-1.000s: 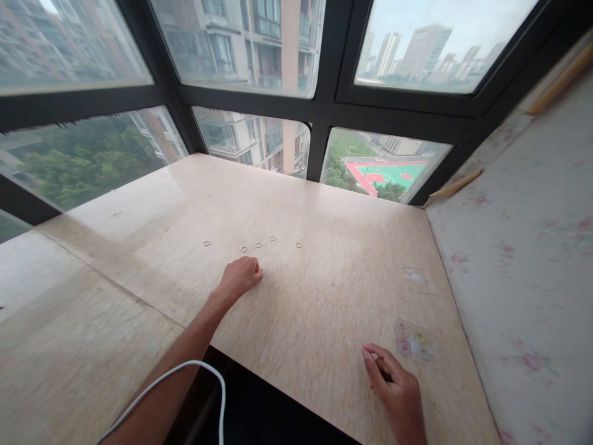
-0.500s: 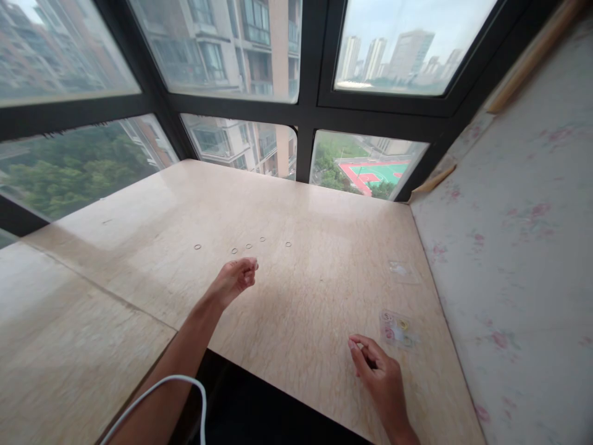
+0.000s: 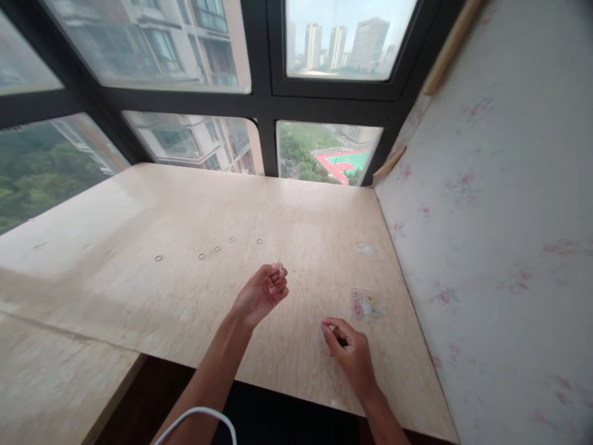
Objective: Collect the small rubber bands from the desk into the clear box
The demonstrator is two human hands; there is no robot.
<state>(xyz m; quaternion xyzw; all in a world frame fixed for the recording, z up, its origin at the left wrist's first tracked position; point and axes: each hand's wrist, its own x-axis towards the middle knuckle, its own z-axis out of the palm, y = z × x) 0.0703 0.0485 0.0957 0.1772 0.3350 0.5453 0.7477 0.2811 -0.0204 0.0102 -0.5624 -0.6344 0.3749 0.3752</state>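
Observation:
My left hand [image 3: 262, 293] is raised over the tabletop, thumb and forefinger pinched on a small pale ring [image 3: 280, 264] that pokes up from the fingertips. Its other fingers curl loosely. My right hand [image 3: 351, 350] hovers to the right and nearer to me, its thumb and forefinger pressed together. What lies in that pinch, if anything, is too small to make out. Close by the right hand is a clear plastic packet [image 3: 365, 304] with several small coloured rings inside. Several thin rings lie spread on the table left of my left hand, the leftmost ring [image 3: 159, 256] standing apart.
A second clear packet [image 3: 368, 250] lies farther back near the papered wall [image 3: 463, 247]. The marble-patterned table [image 3: 296, 216] runs up to dark-framed windows [image 3: 319, 108]. A white cable [image 3: 204, 410] crosses my left forearm. The table's front edge is close to my body.
My left hand has moved right with its small ring, away from the rings on the table and closer to my right hand. The head view has turned right. The right hand keeps its pinch.

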